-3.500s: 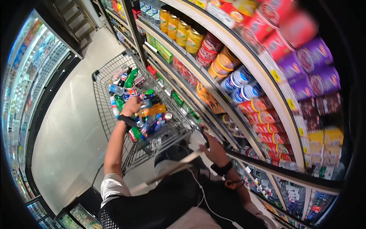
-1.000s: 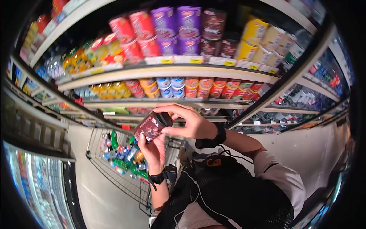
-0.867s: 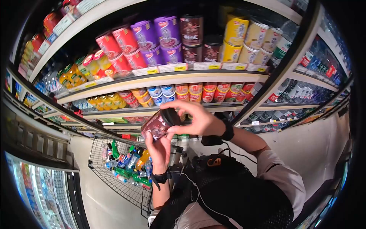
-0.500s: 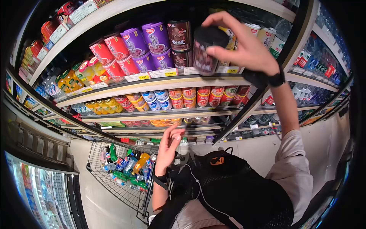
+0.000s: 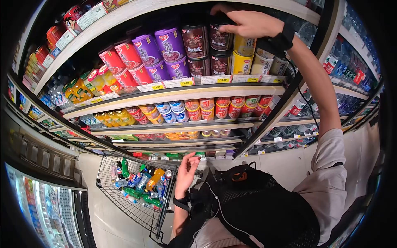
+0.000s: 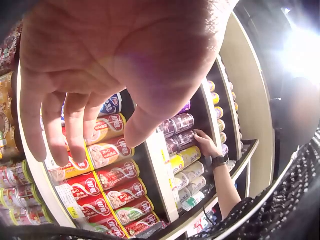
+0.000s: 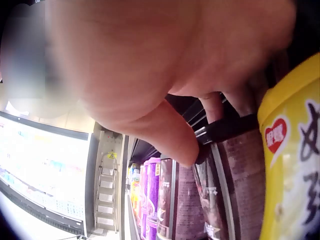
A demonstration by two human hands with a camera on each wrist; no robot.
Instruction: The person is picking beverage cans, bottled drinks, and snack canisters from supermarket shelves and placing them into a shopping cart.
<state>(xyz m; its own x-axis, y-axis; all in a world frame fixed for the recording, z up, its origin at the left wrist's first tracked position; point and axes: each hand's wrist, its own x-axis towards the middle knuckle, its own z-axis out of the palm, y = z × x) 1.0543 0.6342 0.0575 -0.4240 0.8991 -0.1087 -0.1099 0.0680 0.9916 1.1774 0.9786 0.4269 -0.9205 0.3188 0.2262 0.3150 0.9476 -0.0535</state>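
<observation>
The dark-brown canister (image 5: pixel 220 39), just held out before the shelf (image 5: pixel 178 95), now tops a matching canister (image 5: pixel 221 64) immediately left of the yellow canisters (image 5: pixel 241 63), so that stack looks two high. Fingers of the right hand (image 5: pixel 253 25) pinch its black lid (image 7: pixel 227 128); the left hand (image 5: pixel 186 173), fingers loosely spread, holds nothing.

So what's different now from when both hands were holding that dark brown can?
The dark brown can went up onto the shelf, on top of a matching can; the right hand still grips it. The left hand let go and holds nothing. The loaded cart and the purple cans stayed put.
</observation>
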